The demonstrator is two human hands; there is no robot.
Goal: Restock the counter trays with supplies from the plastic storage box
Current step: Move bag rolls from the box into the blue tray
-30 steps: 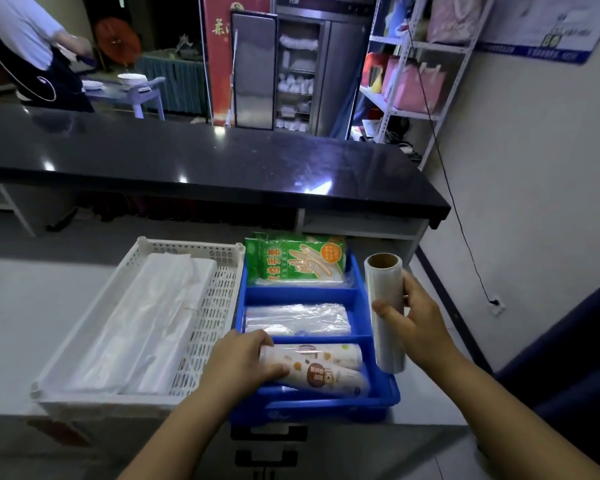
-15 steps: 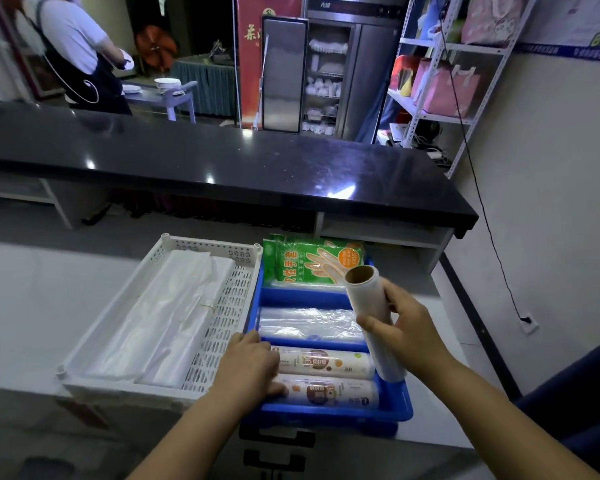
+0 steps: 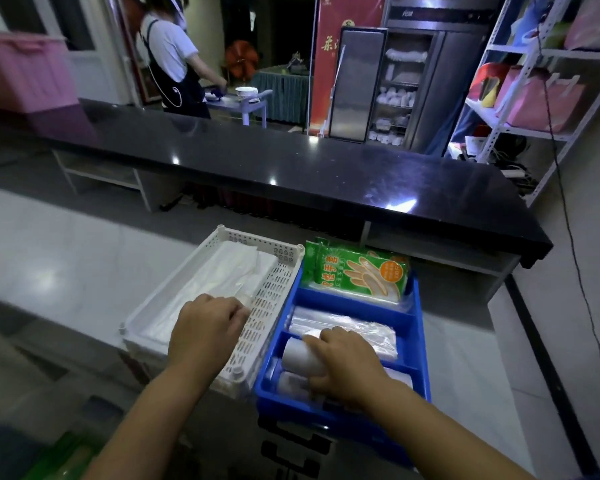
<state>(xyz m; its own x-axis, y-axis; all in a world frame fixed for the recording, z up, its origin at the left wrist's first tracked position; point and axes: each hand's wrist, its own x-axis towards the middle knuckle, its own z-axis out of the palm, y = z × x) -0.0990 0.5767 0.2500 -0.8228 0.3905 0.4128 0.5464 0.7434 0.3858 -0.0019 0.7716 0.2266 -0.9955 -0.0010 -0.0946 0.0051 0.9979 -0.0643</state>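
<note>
A blue divided tray stands on the pale counter beside a white perforated tray. My right hand presses a roll of cling film down flat into the blue tray's nearest compartment, on top of other rolls. My left hand rests curled over the white tray's right wall, above folded clear plastic bags. The blue tray's far compartment holds a green pack of disposable gloves; its middle one holds clear bags.
A black raised counter runs across behind the trays. A person in an apron stands beyond it at a small table. A pink box sits far left, metal shelving far right. Something green shows at the bottom left.
My right hand has laid the upright cling film roll down into the blue tray's nearest compartment. My left hand has left the rolls and moved onto the white tray's wall.
</note>
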